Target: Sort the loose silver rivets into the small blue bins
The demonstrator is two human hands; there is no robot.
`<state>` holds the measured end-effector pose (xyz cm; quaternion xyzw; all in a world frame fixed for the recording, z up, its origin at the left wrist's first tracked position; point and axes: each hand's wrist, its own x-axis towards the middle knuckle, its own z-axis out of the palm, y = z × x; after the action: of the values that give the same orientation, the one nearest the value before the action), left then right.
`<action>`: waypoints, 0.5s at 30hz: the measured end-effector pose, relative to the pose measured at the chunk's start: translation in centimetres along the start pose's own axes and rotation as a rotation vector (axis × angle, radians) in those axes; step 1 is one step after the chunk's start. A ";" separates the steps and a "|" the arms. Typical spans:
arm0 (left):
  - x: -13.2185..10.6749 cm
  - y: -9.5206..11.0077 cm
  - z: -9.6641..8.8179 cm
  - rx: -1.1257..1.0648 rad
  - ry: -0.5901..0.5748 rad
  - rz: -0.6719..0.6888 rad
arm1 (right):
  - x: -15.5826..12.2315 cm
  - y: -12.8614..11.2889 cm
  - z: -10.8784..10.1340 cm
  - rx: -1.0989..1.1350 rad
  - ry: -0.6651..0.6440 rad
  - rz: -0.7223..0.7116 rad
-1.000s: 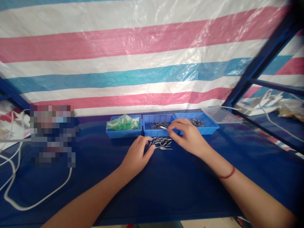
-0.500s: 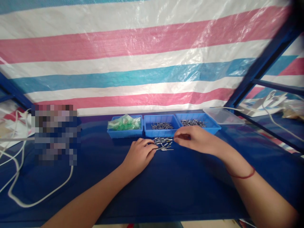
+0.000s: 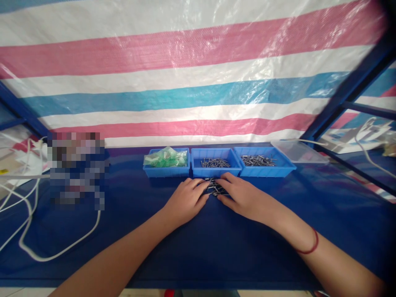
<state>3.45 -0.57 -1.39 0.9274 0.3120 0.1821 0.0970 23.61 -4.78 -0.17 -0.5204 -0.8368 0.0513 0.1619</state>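
A small pile of thin metal pins (image 3: 213,187), which look like blind rivets, lies on the blue tabletop (image 3: 213,251). My left hand (image 3: 186,200) rests at the pile's left side, fingers apart, tips touching the pins. From the right, my right hand (image 3: 243,196) touches the same pile with its thumb and fingers spread. Neither hand has a pin lifted; the fingers partly cover the pile. Just behind the pile stands the middle blue bin (image 3: 216,170), with similar pins inside. The right blue bin (image 3: 266,171) holds more pins.
The left blue bin (image 3: 167,171) contains green-and-clear plastic bags (image 3: 167,157). A clear plastic lid (image 3: 300,152) lies at the back right. White cables (image 3: 40,259) and a pixelated area are on the left. A striped sheet (image 3: 185,95) hangs behind, between blue frame posts (image 3: 340,99).
My right hand has come down and left from in front of the bins onto the pile's right side. My left hand stays at the pile. The view has shifted slightly.
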 end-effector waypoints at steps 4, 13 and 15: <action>0.0 -0.1 0.1 -0.078 0.016 -0.013 | 0.6 -0.5 0.1 0.054 -0.034 -0.030; 0.0 -0.3 -0.2 -0.200 0.083 -0.105 | 1.0 -0.3 0.4 0.154 -0.006 0.006; 0.0 -0.2 -0.2 -0.204 0.119 -0.110 | 1.0 -0.5 0.4 0.162 0.020 0.011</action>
<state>3.22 -0.39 -1.30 0.8817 0.3476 0.2620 0.1818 22.68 -4.06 -0.21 -0.5108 -0.8253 0.1144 0.2116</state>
